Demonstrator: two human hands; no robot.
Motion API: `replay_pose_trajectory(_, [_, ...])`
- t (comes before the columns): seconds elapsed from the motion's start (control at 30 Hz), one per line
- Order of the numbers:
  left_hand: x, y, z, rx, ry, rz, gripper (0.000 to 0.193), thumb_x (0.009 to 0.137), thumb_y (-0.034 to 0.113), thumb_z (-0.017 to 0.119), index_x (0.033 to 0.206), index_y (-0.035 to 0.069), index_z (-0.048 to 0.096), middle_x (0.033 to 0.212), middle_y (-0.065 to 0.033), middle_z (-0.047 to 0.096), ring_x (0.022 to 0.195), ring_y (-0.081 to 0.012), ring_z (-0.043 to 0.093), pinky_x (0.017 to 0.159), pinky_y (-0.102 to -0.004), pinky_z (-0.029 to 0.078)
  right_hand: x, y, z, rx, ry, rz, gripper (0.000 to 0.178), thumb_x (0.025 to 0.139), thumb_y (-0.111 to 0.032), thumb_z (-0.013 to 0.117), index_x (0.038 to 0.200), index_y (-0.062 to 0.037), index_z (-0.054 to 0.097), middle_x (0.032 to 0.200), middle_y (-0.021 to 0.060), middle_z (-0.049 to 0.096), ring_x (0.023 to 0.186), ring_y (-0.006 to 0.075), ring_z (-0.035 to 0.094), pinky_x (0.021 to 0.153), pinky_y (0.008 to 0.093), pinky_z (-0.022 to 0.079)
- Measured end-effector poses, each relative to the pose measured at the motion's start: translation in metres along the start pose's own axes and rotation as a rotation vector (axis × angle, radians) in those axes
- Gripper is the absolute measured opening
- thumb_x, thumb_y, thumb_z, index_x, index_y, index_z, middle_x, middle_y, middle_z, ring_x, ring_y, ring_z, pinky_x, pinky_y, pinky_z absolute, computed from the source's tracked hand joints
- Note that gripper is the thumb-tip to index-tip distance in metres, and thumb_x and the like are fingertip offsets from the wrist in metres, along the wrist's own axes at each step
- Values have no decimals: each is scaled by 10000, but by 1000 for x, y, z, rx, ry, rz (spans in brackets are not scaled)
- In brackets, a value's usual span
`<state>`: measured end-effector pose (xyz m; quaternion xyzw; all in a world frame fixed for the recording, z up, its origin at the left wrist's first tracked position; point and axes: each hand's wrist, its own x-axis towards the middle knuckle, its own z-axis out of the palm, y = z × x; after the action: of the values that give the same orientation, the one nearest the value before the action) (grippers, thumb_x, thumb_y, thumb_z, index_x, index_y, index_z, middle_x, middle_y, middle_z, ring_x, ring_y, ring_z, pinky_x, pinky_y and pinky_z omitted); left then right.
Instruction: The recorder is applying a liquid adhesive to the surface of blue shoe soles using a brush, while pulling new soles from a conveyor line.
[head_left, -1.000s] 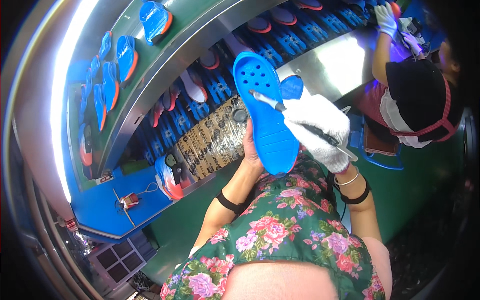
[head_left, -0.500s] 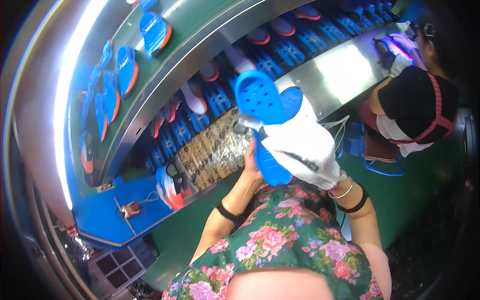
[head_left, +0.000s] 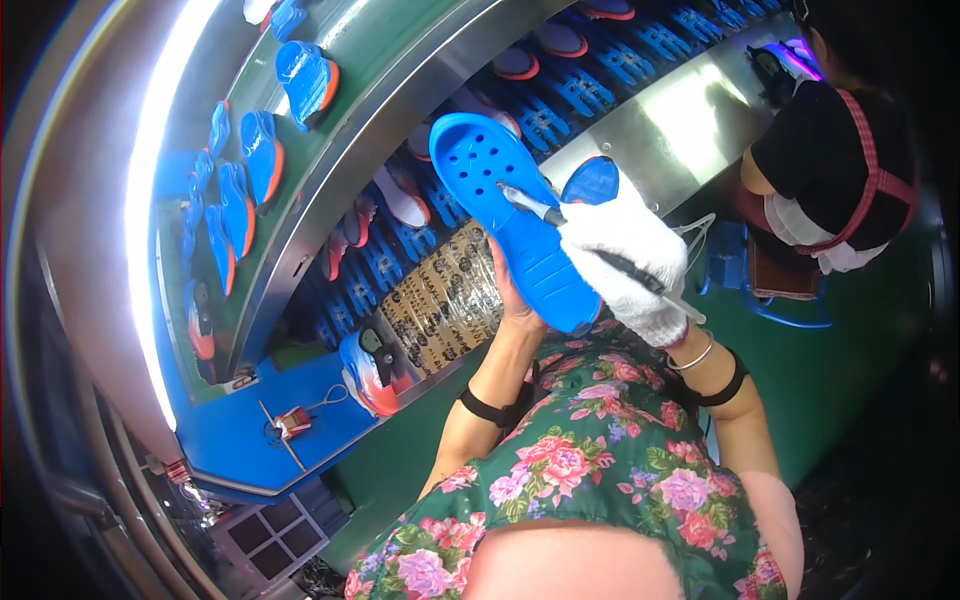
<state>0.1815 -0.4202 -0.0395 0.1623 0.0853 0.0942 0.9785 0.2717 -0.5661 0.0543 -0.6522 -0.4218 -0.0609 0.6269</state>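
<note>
My left hand (head_left: 512, 288) grips a bright blue perforated shoe sole (head_left: 508, 210) from behind, holding it up with its inner face toward me. My right hand (head_left: 628, 258), in a white cloth glove, holds a thin brush (head_left: 590, 248) whose tip rests on the sole's upper middle. A second blue piece (head_left: 592, 180) shows just behind the glove.
A conveyor with blue holders (head_left: 545, 115) and a green upper belt (head_left: 330, 90) carrying blue-and-orange soles (head_left: 262, 150) runs past on the left and top. A patterned sheet (head_left: 445, 295) lies under the sole. Another person in a black top (head_left: 830, 170) works at the upper right. A green table (head_left: 830, 370) lies to the right.
The sole was lowered and partly covered by the glove half a second ago; now it is raised again and the brush tip lies on its upper middle.
</note>
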Motion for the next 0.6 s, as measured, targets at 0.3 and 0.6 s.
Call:
replay_pose_trajectory(0.3, [12, 11, 15, -112, -24, -8, 938, 875, 751, 569, 1504, 80, 386, 1467, -140, 517, 1262, -462, 559, 1047, -653, 462, -10, 2, 5, 171, -53, 71, 223, 787, -38, 773, 1011, -30, 768, 1059, 139, 758, 930, 286, 717, 849, 381, 560])
replay_pose_trajectory(0.6, [17, 15, 18, -125, -92, -37, 1059, 792, 814, 610, 1482, 38, 404, 1337, -245, 587, 1222, -405, 588, 1027, -598, 470, -21, 1, -2, 82, -174, -108, 227, 772, -34, 806, 993, -86, 785, 1026, 95, 759, 884, 286, 726, 775, 375, 577])
